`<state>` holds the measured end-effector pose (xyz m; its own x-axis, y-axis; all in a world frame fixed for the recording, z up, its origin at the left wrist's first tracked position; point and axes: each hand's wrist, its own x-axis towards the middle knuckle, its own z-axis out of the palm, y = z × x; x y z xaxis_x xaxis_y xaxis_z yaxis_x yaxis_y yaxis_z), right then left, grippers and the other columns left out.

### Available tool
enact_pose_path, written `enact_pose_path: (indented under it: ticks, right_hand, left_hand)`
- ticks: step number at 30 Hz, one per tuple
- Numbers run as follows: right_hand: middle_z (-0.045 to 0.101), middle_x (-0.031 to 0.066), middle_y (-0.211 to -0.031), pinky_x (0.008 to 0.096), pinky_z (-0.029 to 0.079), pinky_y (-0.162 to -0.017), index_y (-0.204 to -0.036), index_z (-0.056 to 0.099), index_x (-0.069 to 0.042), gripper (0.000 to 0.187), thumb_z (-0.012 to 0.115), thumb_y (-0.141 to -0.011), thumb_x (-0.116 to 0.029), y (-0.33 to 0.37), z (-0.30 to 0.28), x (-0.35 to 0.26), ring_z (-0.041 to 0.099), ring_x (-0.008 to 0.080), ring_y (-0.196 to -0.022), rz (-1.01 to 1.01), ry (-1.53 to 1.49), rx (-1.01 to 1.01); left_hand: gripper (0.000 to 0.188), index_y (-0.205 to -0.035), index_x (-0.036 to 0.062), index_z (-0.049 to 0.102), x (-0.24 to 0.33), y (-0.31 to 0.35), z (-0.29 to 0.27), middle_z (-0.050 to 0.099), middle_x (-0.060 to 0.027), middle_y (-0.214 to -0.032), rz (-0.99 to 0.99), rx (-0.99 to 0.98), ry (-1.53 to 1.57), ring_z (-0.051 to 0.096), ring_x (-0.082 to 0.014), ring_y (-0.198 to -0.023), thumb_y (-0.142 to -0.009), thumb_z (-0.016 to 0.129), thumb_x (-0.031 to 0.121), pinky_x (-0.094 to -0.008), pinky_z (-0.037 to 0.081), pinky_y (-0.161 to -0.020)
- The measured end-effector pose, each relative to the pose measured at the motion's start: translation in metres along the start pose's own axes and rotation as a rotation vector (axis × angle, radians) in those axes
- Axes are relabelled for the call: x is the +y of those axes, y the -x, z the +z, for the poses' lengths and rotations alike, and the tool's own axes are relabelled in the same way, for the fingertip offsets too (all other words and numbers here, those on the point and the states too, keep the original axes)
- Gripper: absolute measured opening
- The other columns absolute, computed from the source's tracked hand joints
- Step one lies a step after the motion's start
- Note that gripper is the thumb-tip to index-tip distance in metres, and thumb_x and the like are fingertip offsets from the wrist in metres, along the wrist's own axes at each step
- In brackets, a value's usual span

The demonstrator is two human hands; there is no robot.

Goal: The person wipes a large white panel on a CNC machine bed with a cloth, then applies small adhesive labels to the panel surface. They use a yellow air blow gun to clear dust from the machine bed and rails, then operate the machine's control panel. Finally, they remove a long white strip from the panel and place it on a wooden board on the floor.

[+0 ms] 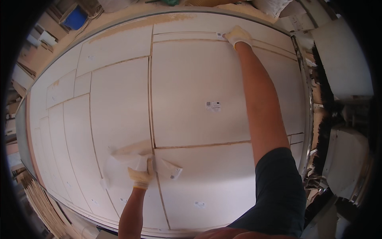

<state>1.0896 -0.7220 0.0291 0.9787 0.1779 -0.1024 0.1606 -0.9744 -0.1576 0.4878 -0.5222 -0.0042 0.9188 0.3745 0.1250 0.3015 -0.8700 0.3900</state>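
Up at the far right end of this big spread of white panels [187, 75], my right grip [241, 36] is stretched way out, knit glove on, bare forearm running back to a dark sleeve [278, 191]. Its fingertips are right at a small printed label [219, 36] lying on one of the narrow strips near the far edge. Honestly can't tell if I'm pinching that label or just pressing on it, the fingers are too bunched up from this angle.

Left grip [141, 173] is much closer to me, also gloved, fingers closed around a pale sheet [144, 162] that's kinda crumpled and smeared by blur. It's over the long seam left of the middle. Just right of it, on the near panel, there's a loose-looking pale scrap [172, 170] with a little printed square on it.

More labels sit on the pieces: one around the middle of the biggest panel [213, 106], another on the panel nearest me [200, 204]. Brownish seams split everything into rectangles, and there's tan dust [171, 18] along the far edge.

Around the outside: blue bucket [75, 18] far left, a stack of thin boards [45, 203] near left, large white sheets [342, 59] off to the right.
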Motion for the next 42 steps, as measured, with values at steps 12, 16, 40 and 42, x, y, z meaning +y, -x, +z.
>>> enact_pose_path:
  ticks: [12, 16, 40, 42]
  right_hand:
    - [0.055, 0.0180, -0.148, 0.0434, 0.040, -0.115, -0.134, 0.059, 0.003, 0.062, 0.046, -0.103, -0.049, 0.063, 0.044, -0.026, 0.050, 0.0330, -0.140, -0.494, 0.167, 0.170]
    - [0.051, 0.0195, -0.153, 0.0445, 0.039, -0.117, -0.139, 0.056, 0.003, 0.068, 0.049, -0.101, -0.054, 0.065, 0.032, -0.037, 0.045, 0.0337, -0.144, -0.244, 0.157, 0.074]
    - [0.074, 0.0145, -0.106, 0.0331, 0.059, -0.083, -0.110, 0.068, -0.002, 0.023, 0.067, -0.087, 0.001, 0.784, -0.048, -0.069, 0.074, 0.0279, -0.096, -0.127, -0.916, -0.470]
    - [0.073, 0.0149, -0.110, 0.0350, 0.059, -0.087, -0.121, 0.065, -0.004, 0.034, 0.071, -0.087, -0.003, 0.798, -0.070, -0.071, 0.072, 0.0325, -0.100, -0.187, -0.723, -0.221]
  left_hand:
    - [0.010, -0.095, 0.0155, 0.073, -0.006, 0.002, 0.005, 0.070, -0.0083, -0.085, 0.031, 0.064, 0.001, 0.065, -0.0355, -0.076, -0.092, 0.064, 0.019, -0.0477, 0.052, -0.068]
    - [0.011, -0.097, 0.0151, 0.074, -0.008, 0.002, 0.004, 0.071, -0.0090, -0.088, 0.024, 0.043, -0.058, 0.066, -0.0361, -0.076, -0.092, 0.064, 0.020, -0.0469, 0.053, -0.067]
    - [0.067, -0.097, -0.0047, 0.074, -0.024, 0.013, -0.039, 0.072, -0.0260, -0.085, -0.015, -0.029, 0.176, 0.072, -0.0381, -0.081, -0.103, 0.049, 0.058, -0.0460, 0.055, -0.072]
    - [0.063, -0.102, -0.0026, 0.075, 0.004, 0.071, -0.076, 0.073, -0.0215, -0.081, -0.161, -0.223, 0.327, 0.073, -0.0332, -0.080, -0.099, 0.056, 0.057, -0.0432, 0.056, -0.076]
